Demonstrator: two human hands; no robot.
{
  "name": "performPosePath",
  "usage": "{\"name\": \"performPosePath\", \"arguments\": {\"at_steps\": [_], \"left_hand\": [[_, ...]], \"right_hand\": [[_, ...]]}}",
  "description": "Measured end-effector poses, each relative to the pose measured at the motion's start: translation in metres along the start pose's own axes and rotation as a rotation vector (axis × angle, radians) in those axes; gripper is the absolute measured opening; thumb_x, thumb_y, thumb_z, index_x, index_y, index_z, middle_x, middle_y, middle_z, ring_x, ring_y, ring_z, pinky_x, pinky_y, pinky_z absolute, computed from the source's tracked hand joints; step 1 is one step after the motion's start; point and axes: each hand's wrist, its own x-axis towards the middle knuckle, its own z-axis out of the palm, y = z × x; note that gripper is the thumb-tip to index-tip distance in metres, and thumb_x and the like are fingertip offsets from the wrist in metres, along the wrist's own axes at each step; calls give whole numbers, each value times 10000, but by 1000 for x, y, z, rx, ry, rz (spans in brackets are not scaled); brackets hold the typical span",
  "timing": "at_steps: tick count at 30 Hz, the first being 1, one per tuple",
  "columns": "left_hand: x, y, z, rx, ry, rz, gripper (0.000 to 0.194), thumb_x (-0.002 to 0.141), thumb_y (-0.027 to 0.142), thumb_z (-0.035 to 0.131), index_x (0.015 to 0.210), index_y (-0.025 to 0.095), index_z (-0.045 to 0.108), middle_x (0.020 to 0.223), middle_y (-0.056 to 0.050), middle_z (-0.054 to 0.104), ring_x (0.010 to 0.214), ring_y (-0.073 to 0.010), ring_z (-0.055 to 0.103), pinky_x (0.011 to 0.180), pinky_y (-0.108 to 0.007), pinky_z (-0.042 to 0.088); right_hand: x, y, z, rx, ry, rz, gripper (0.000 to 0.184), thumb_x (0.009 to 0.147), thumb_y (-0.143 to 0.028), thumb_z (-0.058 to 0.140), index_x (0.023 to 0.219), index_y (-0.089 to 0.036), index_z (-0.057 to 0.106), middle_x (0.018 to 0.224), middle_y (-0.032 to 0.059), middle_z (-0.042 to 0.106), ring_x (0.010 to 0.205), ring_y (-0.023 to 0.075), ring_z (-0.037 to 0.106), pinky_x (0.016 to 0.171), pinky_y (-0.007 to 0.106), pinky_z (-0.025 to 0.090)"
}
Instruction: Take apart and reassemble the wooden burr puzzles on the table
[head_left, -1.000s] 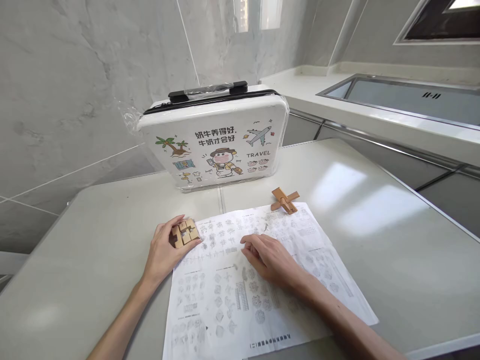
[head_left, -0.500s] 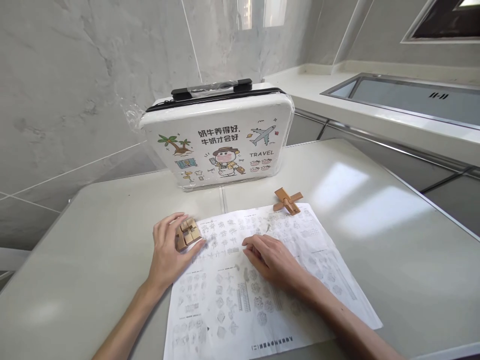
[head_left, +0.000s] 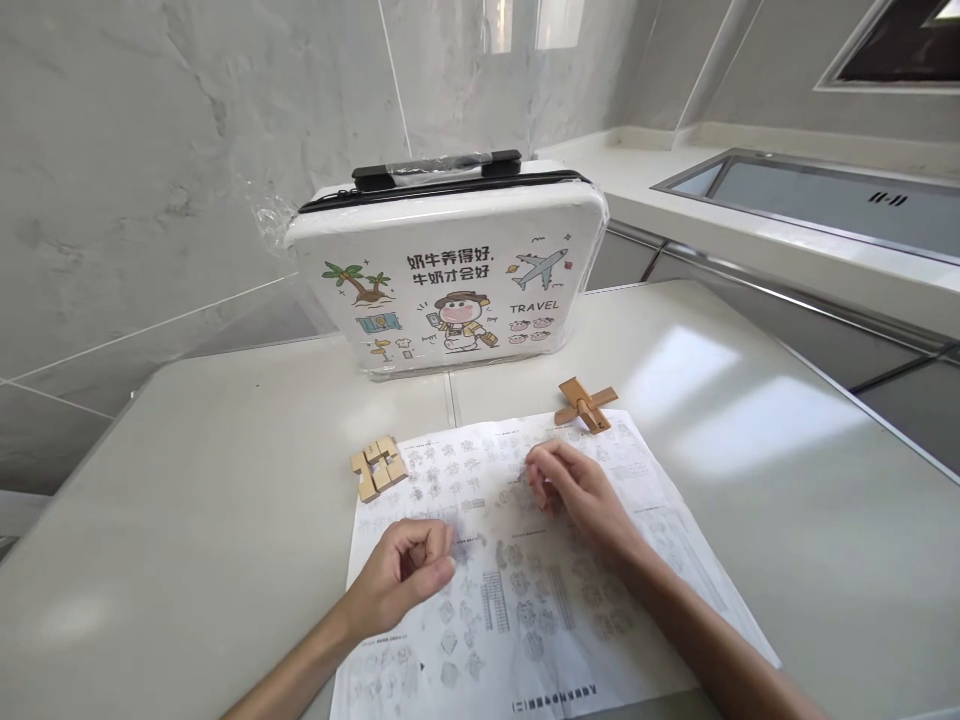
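A printed sheet (head_left: 540, 590) of small puzzle diagrams lies flat on the grey table (head_left: 187, 520). A block-shaped wooden puzzle (head_left: 377, 466) rests at the sheet's upper left corner, with no hand on it. A cross-shaped wooden puzzle (head_left: 586, 404) lies at the sheet's top right edge. My left hand (head_left: 401, 575) rests on the left part of the sheet with its fingers curled in and nothing visible in them. My right hand (head_left: 577, 490) lies on the upper middle of the sheet, fingers bent, fingertips touching the paper, a short way below the cross-shaped puzzle.
A white case (head_left: 450, 275) with cartoon travel pictures, a black handle and plastic wrap stands upright against the marble wall behind the sheet. To the right runs a white counter with a steel sink (head_left: 817, 200). The table's right edge borders a gap.
My left hand let go of the block-shaped puzzle and drew back down onto the sheet, curling shut. My right hand slid up the sheet toward the cross-shaped puzzle.
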Motion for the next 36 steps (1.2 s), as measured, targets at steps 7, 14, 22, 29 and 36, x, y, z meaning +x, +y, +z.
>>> {"name": "performPosePath", "arguments": {"at_steps": [7, 14, 22, 29, 36], "left_hand": [[7, 0, -16, -474, 11, -72, 533, 972, 471, 708, 699, 196, 342, 623, 76, 308, 490, -51, 213, 462, -237, 175], [7, 3, -18, -533, 43, -92, 485, 975, 430, 699, 704, 191, 375, 642, 66, 331, 497, -56, 223, 459, -233, 197], [8, 5, -16, -559, 77, -100, 460, 971, 404, 703, 699, 190, 401, 644, 62, 349, 490, -60, 229, 454, -234, 209], [8, 3, -17, -625, 101, -112, 450, 966, 380, 711, 704, 189, 400, 645, 64, 350, 493, -60, 232, 458, -229, 216], [8, 4, -17, -661, 119, -114, 425, 982, 355, 695, 708, 183, 418, 648, 63, 355, 498, -62, 229, 460, -220, 231]], "right_hand": [[13, -2, -15, 667, 120, 187, 404, 872, -553, 834, 890, -182, 677, 729, -33, 550, 496, 68, 410, 360, 164, 340], [14, -5, -22, 981, 175, 221, 264, 1007, -409, 714, 925, -168, 642, 710, -54, 501, 480, 60, 418, 377, 165, 428], [13, -2, -24, 1052, 136, 186, 137, 1003, -237, 723, 1049, -166, 615, 733, -74, 461, 486, 47, 437, 406, 162, 467], [11, 0, -23, 988, 133, 190, 144, 981, -168, 743, 1051, -184, 618, 725, -80, 440, 491, 42, 379, 417, 135, 454], [3, 1, -14, 544, -33, 177, 231, 1023, -413, 731, 989, -193, 669, 745, -36, 528, 527, 59, 404, 436, 154, 392]]}}
